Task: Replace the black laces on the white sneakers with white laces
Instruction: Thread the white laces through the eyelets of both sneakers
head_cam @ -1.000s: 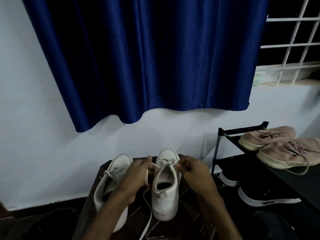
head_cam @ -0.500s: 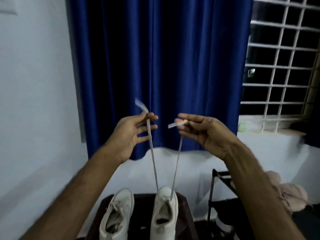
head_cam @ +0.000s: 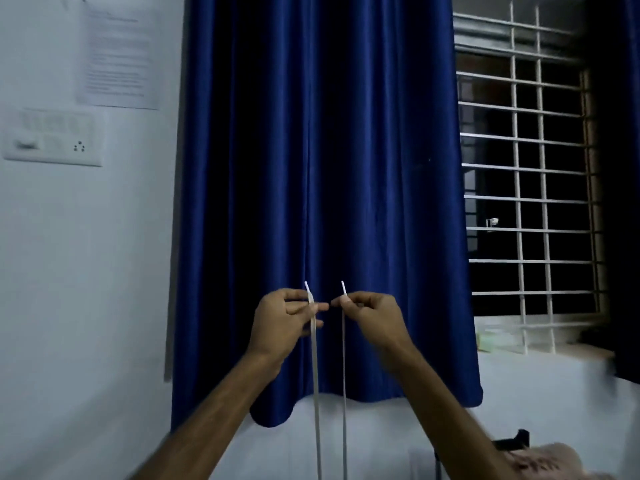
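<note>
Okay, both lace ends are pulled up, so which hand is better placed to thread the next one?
Neither clearly: left hand and right hand each pinch a white lace end at matching height. The sneaker is out of view, so eyelets can't decide it.

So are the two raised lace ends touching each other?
Apart. The head view shows blue curtain between left lace end and right lace end.
</note>
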`<state>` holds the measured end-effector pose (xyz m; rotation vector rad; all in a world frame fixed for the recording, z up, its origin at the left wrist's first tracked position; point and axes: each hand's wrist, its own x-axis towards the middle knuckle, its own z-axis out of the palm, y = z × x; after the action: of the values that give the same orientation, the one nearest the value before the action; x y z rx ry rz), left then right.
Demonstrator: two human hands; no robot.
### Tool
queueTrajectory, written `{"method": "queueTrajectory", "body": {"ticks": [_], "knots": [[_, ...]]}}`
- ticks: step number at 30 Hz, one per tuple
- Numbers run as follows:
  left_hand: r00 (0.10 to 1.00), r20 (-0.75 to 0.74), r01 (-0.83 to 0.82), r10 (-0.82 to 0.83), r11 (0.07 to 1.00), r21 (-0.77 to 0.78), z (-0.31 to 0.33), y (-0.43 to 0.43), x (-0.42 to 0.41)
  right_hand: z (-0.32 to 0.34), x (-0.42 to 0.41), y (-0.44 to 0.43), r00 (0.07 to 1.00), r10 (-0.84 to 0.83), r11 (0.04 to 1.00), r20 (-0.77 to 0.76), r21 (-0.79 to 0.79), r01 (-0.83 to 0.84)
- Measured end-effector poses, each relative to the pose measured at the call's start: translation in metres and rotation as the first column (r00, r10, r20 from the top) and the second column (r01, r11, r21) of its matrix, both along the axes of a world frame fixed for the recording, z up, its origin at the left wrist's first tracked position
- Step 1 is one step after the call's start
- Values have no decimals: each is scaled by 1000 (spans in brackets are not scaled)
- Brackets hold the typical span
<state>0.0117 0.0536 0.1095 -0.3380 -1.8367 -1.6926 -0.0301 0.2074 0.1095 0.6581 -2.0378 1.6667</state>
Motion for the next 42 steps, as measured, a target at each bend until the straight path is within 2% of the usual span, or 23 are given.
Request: {"method": "queueTrajectory", "body": {"ticks": [5, 10, 15, 18, 27, 29, 31, 33, 35, 38, 42], "knots": [[996, 40, -83, 84, 996, -14, 6, 0, -4, 8, 2, 1, 999, 43, 999, 2, -14, -43], [993, 26, -110, 113, 988, -106, 13, 6, -7, 16, 3, 0, 997, 73, 997, -16, -23, -73], [996, 12, -88, 89, 995, -55, 9, 12, -9, 13, 0, -2, 989, 148, 986, 24, -85, -146], [996, 58, -62, 62, 998, 6, 6, 11, -11, 10, -3, -3, 988, 154, 986, 20, -73, -152], [995, 77, -67, 64, 997, 29, 12, 8, -14, 16, -1, 3, 969, 229, 973, 96, -68, -223], [991, 119, -66, 67, 998, -11, 11, 9, -12, 16, -1, 3, 969, 226, 973, 101, -72, -220], [985, 172, 6, 10, 996, -93, 6, 11, -11, 17, 1, 3, 970, 219, 974, 101, -81, -212], [957, 245, 196, -158, 970, -142, -6, 16, -10, 16, 2, 2, 965, 237, 966, 113, -130, -222], [915, 294, 321, -275, 939, -121, -22, 19, -10, 15, -1, 3, 965, 212, 965, 152, -190, -182], [900, 321, 336, -293, 938, -85, -47, 16, -14, 4, -21, 9, 977, 62, 978, 206, -210, -18], [898, 377, 337, -229, 907, -252, -69, 9, -20, -43, -52, 19, 936, -87, 975, 342, -161, 150]]}}
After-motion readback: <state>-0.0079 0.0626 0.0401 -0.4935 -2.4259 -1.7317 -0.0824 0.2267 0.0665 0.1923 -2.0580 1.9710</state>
